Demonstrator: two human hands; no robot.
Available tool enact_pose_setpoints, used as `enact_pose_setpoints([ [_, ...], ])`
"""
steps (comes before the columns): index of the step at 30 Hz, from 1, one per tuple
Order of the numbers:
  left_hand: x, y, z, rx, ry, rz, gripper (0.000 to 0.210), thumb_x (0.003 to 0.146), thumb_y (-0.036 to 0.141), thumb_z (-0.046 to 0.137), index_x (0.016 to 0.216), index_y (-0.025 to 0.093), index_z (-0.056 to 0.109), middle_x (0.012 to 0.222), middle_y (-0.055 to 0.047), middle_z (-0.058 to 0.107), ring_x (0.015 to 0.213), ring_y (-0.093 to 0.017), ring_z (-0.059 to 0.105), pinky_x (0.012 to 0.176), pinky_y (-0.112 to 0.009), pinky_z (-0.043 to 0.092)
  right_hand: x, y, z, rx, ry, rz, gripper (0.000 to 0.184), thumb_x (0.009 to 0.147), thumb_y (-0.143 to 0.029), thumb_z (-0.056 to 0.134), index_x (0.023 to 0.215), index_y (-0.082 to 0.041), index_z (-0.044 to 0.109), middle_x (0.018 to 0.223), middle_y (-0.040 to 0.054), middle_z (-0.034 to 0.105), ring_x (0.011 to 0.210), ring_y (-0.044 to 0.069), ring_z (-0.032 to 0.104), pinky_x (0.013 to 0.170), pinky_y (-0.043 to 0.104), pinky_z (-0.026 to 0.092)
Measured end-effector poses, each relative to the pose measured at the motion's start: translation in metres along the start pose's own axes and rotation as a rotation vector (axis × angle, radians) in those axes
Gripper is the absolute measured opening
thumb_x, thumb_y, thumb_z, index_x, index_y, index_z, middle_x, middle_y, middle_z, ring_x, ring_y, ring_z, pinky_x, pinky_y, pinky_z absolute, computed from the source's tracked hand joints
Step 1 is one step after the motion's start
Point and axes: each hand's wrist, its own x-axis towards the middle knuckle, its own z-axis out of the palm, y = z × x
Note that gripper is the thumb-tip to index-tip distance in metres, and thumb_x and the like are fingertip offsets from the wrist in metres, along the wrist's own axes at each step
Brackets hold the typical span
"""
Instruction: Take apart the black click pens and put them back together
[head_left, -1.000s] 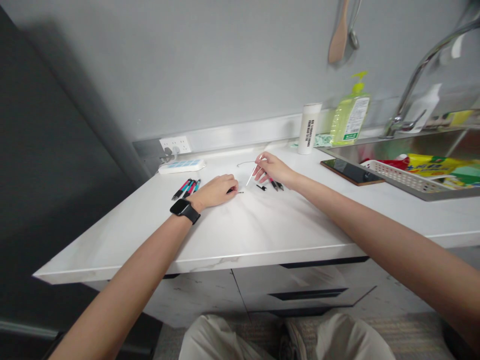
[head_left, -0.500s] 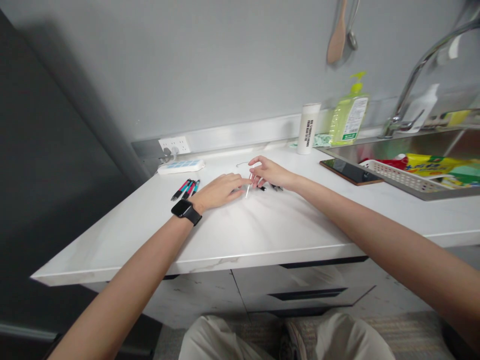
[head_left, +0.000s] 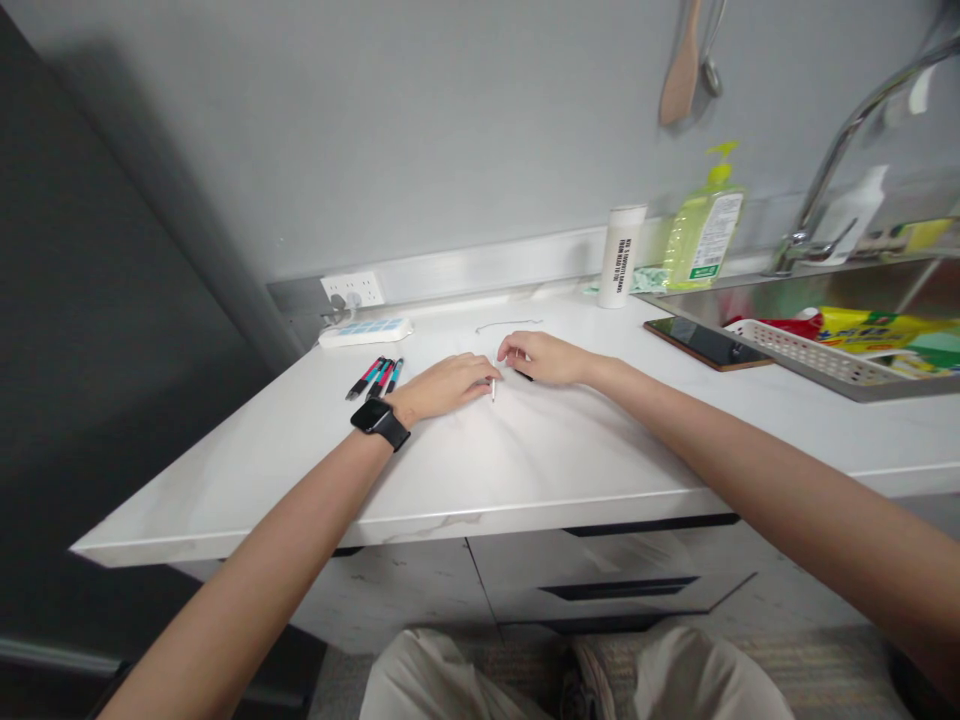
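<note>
My left hand (head_left: 454,382), with a black smartwatch (head_left: 381,422) on its wrist, has thumb and fingers closed on a thin white stick (head_left: 493,392). It looks like a slim pen part, and its lower end points toward me. To the right, my right hand (head_left: 546,357) rests low over the counter with curled fingers. A small black pen-like piece (head_left: 524,376) shows under those fingers; whether they grip it is hidden. Left of my left hand, several black pens with red and blue bands (head_left: 375,377) lie side by side. A thin curved wire-like line (head_left: 508,323) lies behind both hands.
On the white counter (head_left: 435,490) a power strip (head_left: 366,332) sits at the back left. Toward the right are a white tumbler (head_left: 621,258), a yellow-green soap bottle (head_left: 705,235), a phone (head_left: 705,344), and a sink with a perforated basket (head_left: 814,352).
My right hand has come away from the white stick and moved lower, its fingers now over the black piece. The stick stays with my left hand, and its upper part no longer shows.
</note>
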Motion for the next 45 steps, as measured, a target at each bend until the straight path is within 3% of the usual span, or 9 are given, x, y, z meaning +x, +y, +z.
enact_pose_setpoints([
  [7,0.000,-0.004,0.004,-0.044,-0.018,-0.015,0.033,0.094,0.029,0.039,0.120,0.017,0.056,0.112,-0.010,0.059,0.105,-0.019,0.054,0.096,-0.033,0.040,0.000,0.006,0.000,-0.131,-0.068,0.010,0.024,0.082,-0.010,0.050,0.094,-0.016,0.069,0.098,0.0092,0.065,0.086,0.018,0.060,0.080,0.028,0.045],
  [14,-0.003,-0.006,0.000,-0.008,-0.004,-0.058,0.025,0.092,0.027,0.042,0.104,0.016,0.060,0.100,-0.009,0.059,0.097,-0.020,0.055,0.091,-0.034,0.042,-0.003,0.006,-0.001,-0.148,-0.072,0.010,0.022,0.082,-0.011,0.052,0.092,-0.016,0.070,0.099,0.0099,0.064,0.085,0.018,0.061,0.079,0.028,0.046],
  [19,-0.003,-0.008,0.001,0.013,0.005,-0.040,0.023,0.091,0.023,0.040,0.094,0.017,0.061,0.093,-0.007,0.058,0.092,-0.019,0.054,0.088,-0.033,0.042,-0.002,0.003,0.000,-0.094,-0.089,-0.106,0.023,0.082,-0.010,0.052,0.094,-0.017,0.070,0.101,0.0084,0.065,0.093,0.019,0.061,0.088,0.032,0.045],
  [24,-0.002,-0.005,0.000,0.039,0.013,-0.092,0.022,0.089,0.022,0.040,0.091,0.017,0.062,0.091,-0.008,0.058,0.090,-0.020,0.054,0.085,-0.034,0.043,-0.003,0.001,0.002,0.010,-0.215,-0.228,0.028,0.083,-0.011,0.052,0.102,-0.022,0.069,0.114,0.0045,0.065,0.104,0.018,0.060,0.097,0.033,0.042],
  [33,-0.010,-0.019,0.002,0.064,0.035,-0.150,0.025,0.090,0.028,0.039,0.105,0.015,0.055,0.103,-0.010,0.055,0.096,-0.021,0.053,0.088,-0.036,0.043,-0.004,0.001,0.000,-0.011,-0.215,-0.162,0.027,0.080,-0.011,0.054,0.099,-0.020,0.070,0.111,0.0060,0.067,0.100,0.020,0.063,0.094,0.034,0.044],
  [45,-0.011,-0.022,0.000,0.043,-0.049,-0.222,0.025,0.085,0.028,0.041,0.099,0.017,0.059,0.085,-0.005,0.061,0.076,-0.018,0.056,0.072,-0.030,0.043,-0.003,0.002,0.001,-0.039,-0.207,-0.159,0.026,0.081,-0.012,0.053,0.097,-0.020,0.072,0.110,0.0062,0.067,0.100,0.021,0.063,0.095,0.034,0.045],
])
